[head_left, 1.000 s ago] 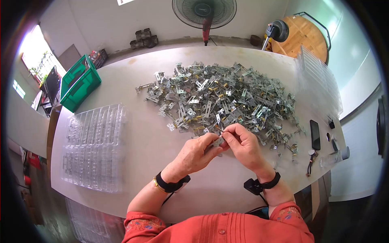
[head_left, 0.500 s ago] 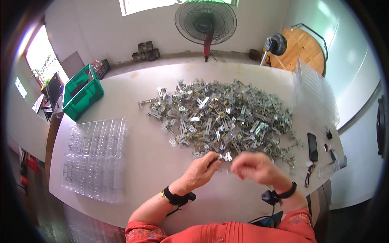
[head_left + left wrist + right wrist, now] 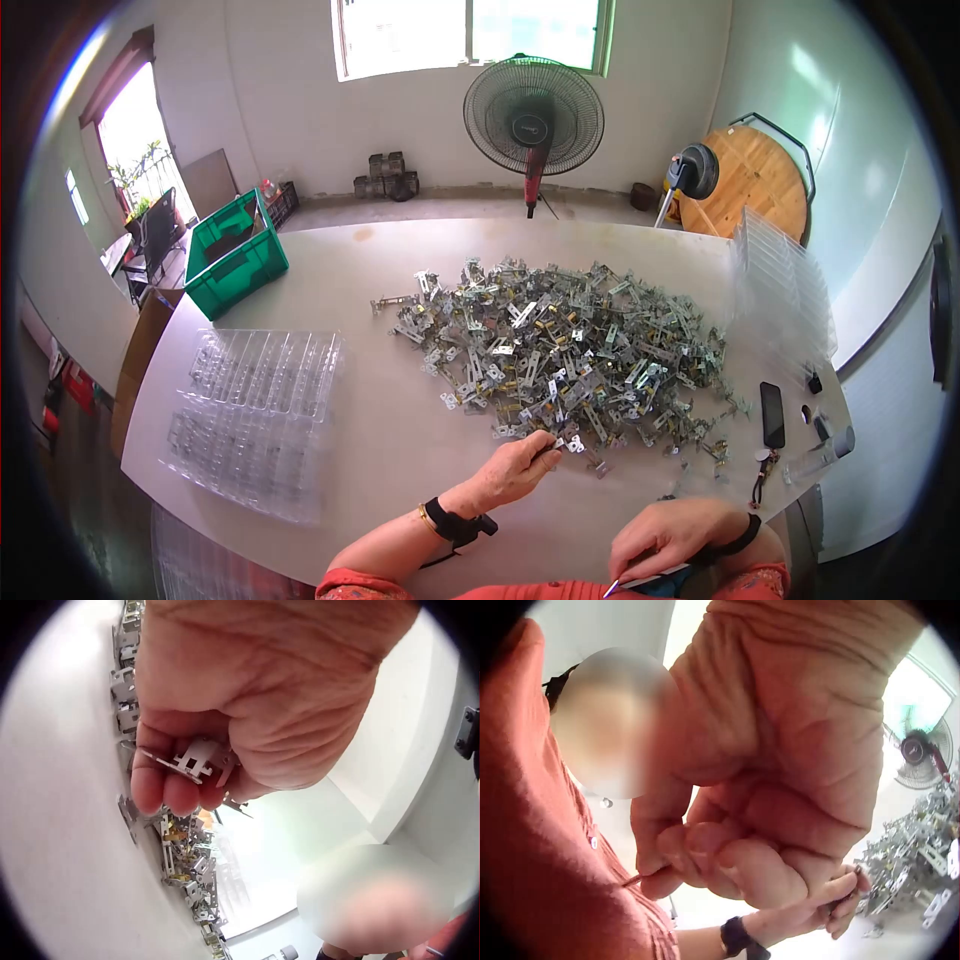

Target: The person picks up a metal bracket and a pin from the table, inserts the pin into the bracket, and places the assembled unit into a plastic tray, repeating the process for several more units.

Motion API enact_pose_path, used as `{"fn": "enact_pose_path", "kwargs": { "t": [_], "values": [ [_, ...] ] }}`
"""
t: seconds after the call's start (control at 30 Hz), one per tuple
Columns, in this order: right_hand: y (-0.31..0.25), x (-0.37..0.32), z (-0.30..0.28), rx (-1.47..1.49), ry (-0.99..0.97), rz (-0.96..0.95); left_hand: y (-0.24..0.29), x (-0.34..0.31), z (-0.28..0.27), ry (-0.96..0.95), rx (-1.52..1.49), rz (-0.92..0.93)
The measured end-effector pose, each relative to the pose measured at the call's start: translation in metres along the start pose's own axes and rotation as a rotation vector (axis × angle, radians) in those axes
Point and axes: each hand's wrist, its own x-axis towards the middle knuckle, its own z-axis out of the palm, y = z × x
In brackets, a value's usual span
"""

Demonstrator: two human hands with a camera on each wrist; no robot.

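My left hand [image 3: 508, 474] is at the near edge of a heap of small metal brackets [image 3: 570, 350]. Its curled fingers hold one metal bracket [image 3: 201, 759] with square cutouts, which shows against the fingers in the left wrist view. My right hand [image 3: 672, 532] is drawn back close to the red shirt, low in the head view. Thumb and forefinger there pinch a thin metal piece [image 3: 632, 881], of which only a short end shows; its kind I cannot tell. The other right fingers are curled into the palm.
Clear plastic trays [image 3: 250, 425] are stacked on the left of the table, with a green crate [image 3: 237, 262] behind them. More clear trays [image 3: 785, 290] stand at the right. A phone [image 3: 772, 414] and a clear bottle [image 3: 815, 458] lie near the right edge.
The right hand has left the left hand and moved back toward the body with the thin metal piece. The left hand still grips a bracket by the heap. The head view has tilted up.
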Motion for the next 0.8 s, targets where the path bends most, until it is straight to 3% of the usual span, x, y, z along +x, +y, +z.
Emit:
{"fn": "enact_pose_path", "kwargs": {
  "t": [0.1,0.3,0.4,0.67,0.8],
  "values": [
    [-0.003,-0.010,-0.006,-0.098,-0.009,0.065,0.001,0.000,-0.001,0.007,-0.009,0.021],
    [-0.003,-0.003,0.007,-0.089,-0.049,-0.005,-0.005,0.000,0.003,-0.002,0.022,0.032],
    [-0.011,0.005,0.015,-0.170,0.020,-0.064,-0.008,0.000,0.005,0.002,0.024,0.048],
    [-0.013,0.015,0.025,-0.131,-0.027,-0.169,-0.017,0.001,0.009,0.008,0.034,0.064],
    [-0.009,0.007,0.016,-0.032,-0.004,-0.106,-0.014,0.000,0.006,-0.012,0.044,0.040]
  ]
}}
